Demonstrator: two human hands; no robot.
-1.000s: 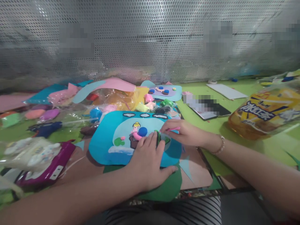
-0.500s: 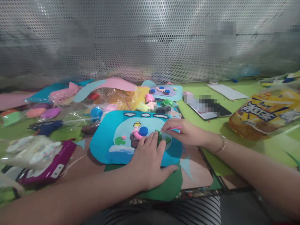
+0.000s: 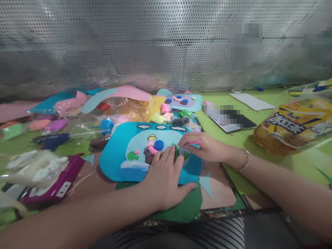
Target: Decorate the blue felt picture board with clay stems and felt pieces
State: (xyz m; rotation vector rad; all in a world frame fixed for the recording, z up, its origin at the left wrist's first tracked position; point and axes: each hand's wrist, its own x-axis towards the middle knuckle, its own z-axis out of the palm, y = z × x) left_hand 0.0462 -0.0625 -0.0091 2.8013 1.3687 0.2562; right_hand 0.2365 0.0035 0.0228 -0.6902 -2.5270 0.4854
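- The left hand [image 3: 166, 181] lies flat and spread, palm down, on the blue craft board [image 3: 116, 162], grasping nothing; its thumb reaches right along the board's near edge.
- Its fingertips [image 3: 173, 150] point away from the person and touch the small green clay piece [image 3: 177, 153], which sits just beyond and slightly right of them.
- The right hand [image 3: 204, 147] is pinched shut on a thin pink tool [image 3: 193, 142], held between thumb and forefinger.
- The tool's long axis runs roughly left to right; its left end, hidden by the fingers, points toward the green piece, which lies just left of and below the right fingertips.
- Both hands meet at the green piece; the right one is the nearer with the tool, the left pins the board.
- Further left of the left fingertips sits the clay figure with a blue ball [image 3: 158, 145], apart from both hands.
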